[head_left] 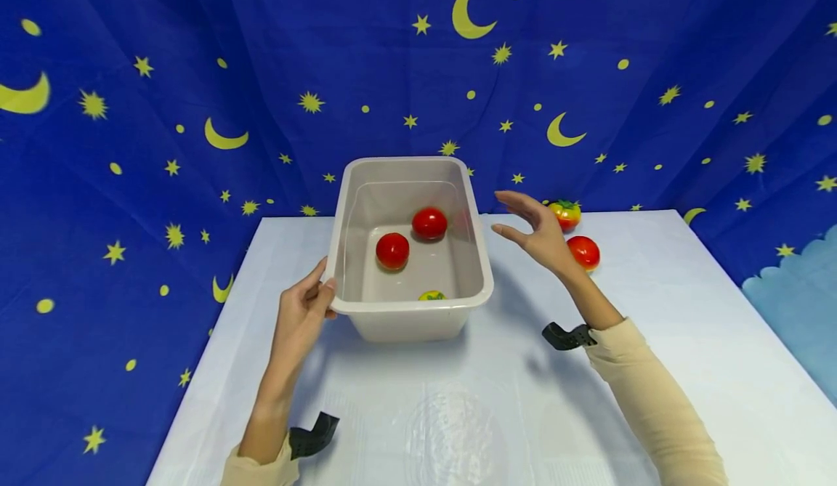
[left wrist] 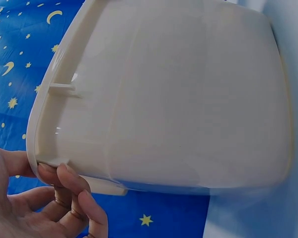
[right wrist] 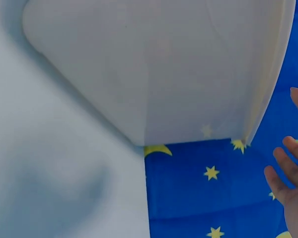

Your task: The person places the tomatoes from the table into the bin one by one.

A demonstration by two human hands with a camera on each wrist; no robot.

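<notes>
A light grey plastic bin (head_left: pixel 405 308) stands on the white table. Inside it lie two red tomatoes, one tomato (head_left: pixel 392 251) near the middle and another tomato (head_left: pixel 429 223) farther back. A yellow-green top of a third item (head_left: pixel 432 296) peeks over the near rim, the rest hidden. My left hand (head_left: pixel 305 304) pinches the bin's near left rim corner, thumb on top and fingers underneath, as the left wrist view also shows. To the right of the bin, my right hand (head_left: pixel 532 232) is raised with fingers spread apart and nothing between them.
Right of the bin, partly behind my right hand, are a red tomato (head_left: pixel 584 252) and a red-yellow tomato (head_left: pixel 565 214) with a green top. A blue curtain (head_left: pixel 392 50) with moons and stars hangs behind the white table (head_left: pixel 588 399).
</notes>
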